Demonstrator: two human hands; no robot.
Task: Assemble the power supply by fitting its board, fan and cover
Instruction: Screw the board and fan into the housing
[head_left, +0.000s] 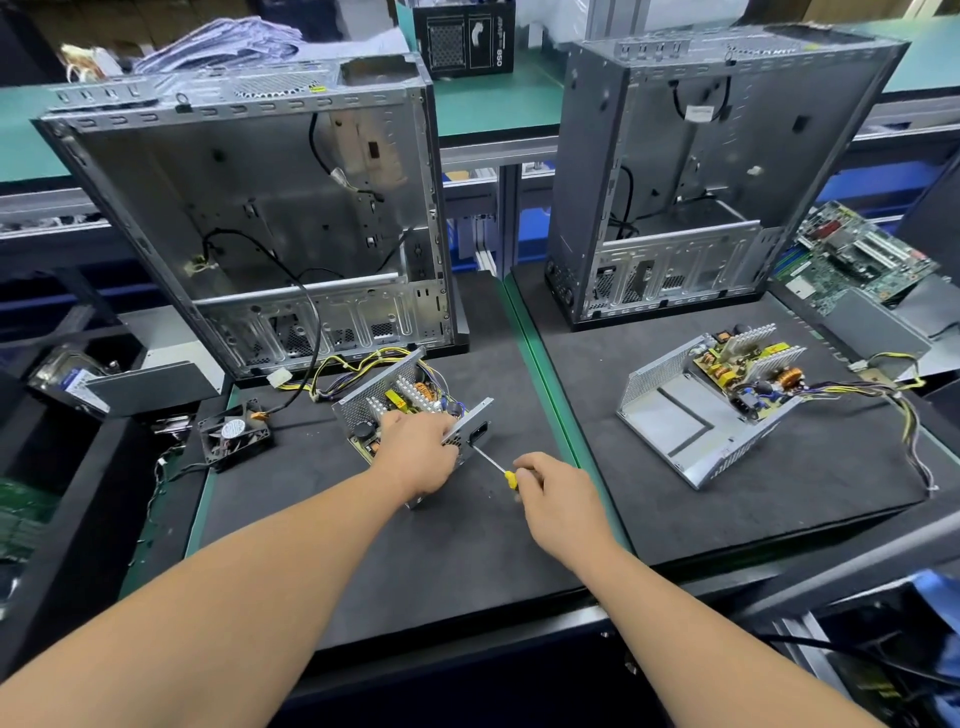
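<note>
The power supply (410, 415) under assembly sits on the near-left dark mat (457, 545), in front of the left computer case (249, 218). Its board (400, 402) is seated inside the open housing; no cover is on. The left hand (418, 452) grips the housing from above, fingers curled over its near edge, steadying it. The right hand (550, 493) holds a yellow-handled screwdriver (493, 465), fingers closed round the handle, with the tip at the socket-side panel of the housing. Whether the tip is seated in a screw head cannot be told.

Judgement: the step in hand appears to be fastening at that panel. To do it well, keep the shaft in line with the screw, hold the housing firm against twisting, and keep the wire bundle (363, 366) out from under the panel edge.

Count: two computer cases, the second (717, 171) at far right; two open power supplies, the other (717, 405) on the right mat; one loose fan (236, 434) left of the work; one screwdriver; one motherboard (857, 260) at far right.
</note>
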